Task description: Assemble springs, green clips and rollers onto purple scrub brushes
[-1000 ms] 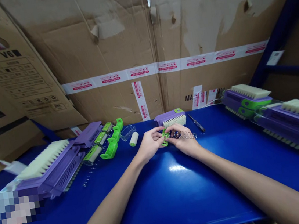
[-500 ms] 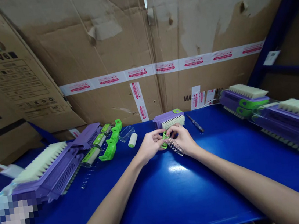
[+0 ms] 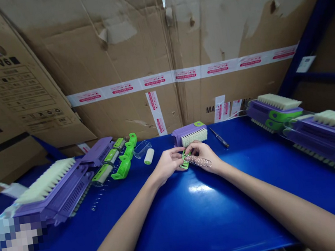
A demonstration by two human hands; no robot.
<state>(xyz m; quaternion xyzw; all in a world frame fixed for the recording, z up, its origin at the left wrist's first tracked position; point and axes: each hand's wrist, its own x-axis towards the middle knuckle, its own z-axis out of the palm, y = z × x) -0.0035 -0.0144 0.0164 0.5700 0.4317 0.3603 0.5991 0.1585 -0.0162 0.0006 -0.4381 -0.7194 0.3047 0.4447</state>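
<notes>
At the middle of the blue table, my left hand [image 3: 168,166] grips a small green plastic part [image 3: 184,162], its fingers closed on the left edge. A metal coil spring [image 3: 200,161] sticks out from that part toward the right, across my right palm. My right hand [image 3: 205,153] pinches the spring's near end against the green part; the fingertips partly hide where they meet. Just behind my hands lies a purple brush [image 3: 190,134] with pale bristles and a green end piece.
A screwdriver [image 3: 219,137] lies right of the brush. Left are a white-green cylinder [image 3: 149,156], a clear cover [image 3: 142,149], green brackets [image 3: 125,166] and a larger purple brush unit [image 3: 52,191]. More purple brushes [image 3: 321,137] stand right. Cardboard [image 3: 120,57] walls the back.
The spring's free end has swung up and to the right, from pointing down toward me to lying nearly level. My right hand has turned slightly with it; my left hand stays in place.
</notes>
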